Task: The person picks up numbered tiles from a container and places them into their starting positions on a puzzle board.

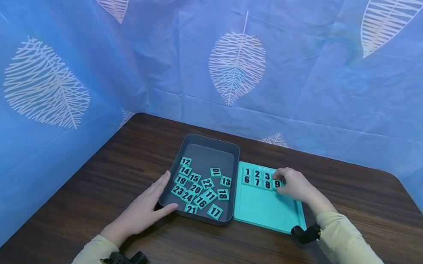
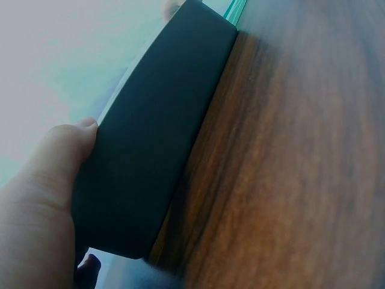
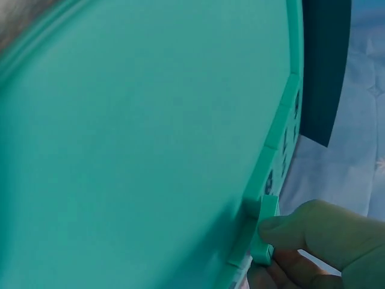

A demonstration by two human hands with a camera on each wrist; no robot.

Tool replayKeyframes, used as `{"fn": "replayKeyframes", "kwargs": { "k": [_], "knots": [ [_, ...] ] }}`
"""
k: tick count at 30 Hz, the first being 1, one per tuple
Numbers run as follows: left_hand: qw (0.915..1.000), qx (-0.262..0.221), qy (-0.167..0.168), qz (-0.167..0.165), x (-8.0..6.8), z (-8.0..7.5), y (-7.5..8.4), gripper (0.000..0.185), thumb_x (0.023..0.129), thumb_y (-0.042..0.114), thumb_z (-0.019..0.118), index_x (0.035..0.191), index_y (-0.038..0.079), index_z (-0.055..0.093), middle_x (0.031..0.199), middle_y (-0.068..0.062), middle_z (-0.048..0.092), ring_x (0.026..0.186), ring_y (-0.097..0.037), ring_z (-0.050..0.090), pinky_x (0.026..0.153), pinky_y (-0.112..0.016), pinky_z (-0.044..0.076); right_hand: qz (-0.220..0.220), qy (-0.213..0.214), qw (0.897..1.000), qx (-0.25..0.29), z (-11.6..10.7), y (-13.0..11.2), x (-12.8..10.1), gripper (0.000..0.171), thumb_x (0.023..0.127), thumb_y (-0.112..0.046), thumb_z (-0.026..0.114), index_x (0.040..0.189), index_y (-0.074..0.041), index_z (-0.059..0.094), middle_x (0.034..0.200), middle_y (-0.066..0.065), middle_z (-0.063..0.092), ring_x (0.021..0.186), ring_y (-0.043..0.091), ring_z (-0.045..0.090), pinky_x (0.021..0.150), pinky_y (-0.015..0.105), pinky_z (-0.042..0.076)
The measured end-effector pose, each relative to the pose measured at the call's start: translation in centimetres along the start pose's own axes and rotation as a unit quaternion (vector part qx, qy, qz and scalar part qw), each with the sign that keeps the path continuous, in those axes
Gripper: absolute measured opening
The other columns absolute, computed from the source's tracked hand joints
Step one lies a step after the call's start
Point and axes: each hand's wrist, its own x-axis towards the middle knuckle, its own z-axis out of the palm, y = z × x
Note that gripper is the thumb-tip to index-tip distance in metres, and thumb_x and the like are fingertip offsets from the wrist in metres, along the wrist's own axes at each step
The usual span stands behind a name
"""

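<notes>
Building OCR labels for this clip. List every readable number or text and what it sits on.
"1" "2" "3", then "6" "7" "8" "9": tiles set in the teal board, two rows; right hand hides the rest of the top row.
"12" "14" "15" "19" "22" "13" "20" "18" "23" "24" "11" "16" "21" "17": loose tiles in the grey tray.
"10": loose tile, lying rotated.
Wrist views: tile prints too blurred to read.

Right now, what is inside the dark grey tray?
The dark grey tray holds loose teal number tiles, among them 12, 14, 15, 17, 18 and 24, scattered and partly overlapping. The left hand rests on its near left corner. What lies under the overlapping tiles cannot be seen.
</notes>
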Motion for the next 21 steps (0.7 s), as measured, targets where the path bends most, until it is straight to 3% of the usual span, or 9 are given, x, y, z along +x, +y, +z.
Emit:
{"fn": "replayKeyframes", "kwargs": {
  "k": [21],
  "knots": [
    [1.0,-0.002,-0.005,0.005,0.02,-0.09,0.06,0.089,0.09,0.06,0.053,0.155,0.02,0.008,0.159,-0.002,0.01,0.144,-0.022,0.012,0.11,-0.055,0.023,0.014,-0.004,1.0,-0.019,0.59,0.11,-0.15,0.029,0.077,0.006,0.067,0.106,0.007,0.063,0.1,0.017,0.058,0.089,0.03,0.054,0.073,0.044,0.049]
  ]
}}
